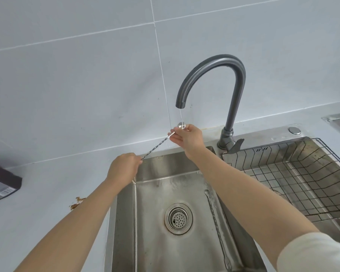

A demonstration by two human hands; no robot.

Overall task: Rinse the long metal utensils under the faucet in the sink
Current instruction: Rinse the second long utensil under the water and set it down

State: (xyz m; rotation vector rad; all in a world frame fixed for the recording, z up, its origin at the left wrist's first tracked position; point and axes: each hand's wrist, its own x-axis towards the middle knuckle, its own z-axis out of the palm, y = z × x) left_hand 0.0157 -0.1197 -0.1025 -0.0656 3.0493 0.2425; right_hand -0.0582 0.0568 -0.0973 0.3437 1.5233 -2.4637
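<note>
Sleeve [312, 252]; left hand [124, 168], right hand [187, 137] on utensil [157, 146]

L hand [124, 167] grips lower end of twisted metal utensil [157, 145]; R hand [186, 137] pinches its top end under thin water stream [182, 116] from faucet [210, 79]. Second utensil [218, 222] lies in sink [155, 177] below R forearm. Wire basket [302, 173] sits right of R hand.

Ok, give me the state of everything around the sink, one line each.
Faucet: running, thin stream.
Twisted bar spoon: held at both ends, bowl under the stream.
Left hand: grips its handle end.
Right hand: pinches the bowl end.
Second twisted utensil: lying in the sink, along its right wall.
Drain strainer: in place.
Wire basket: resting in the right basin.
</note>
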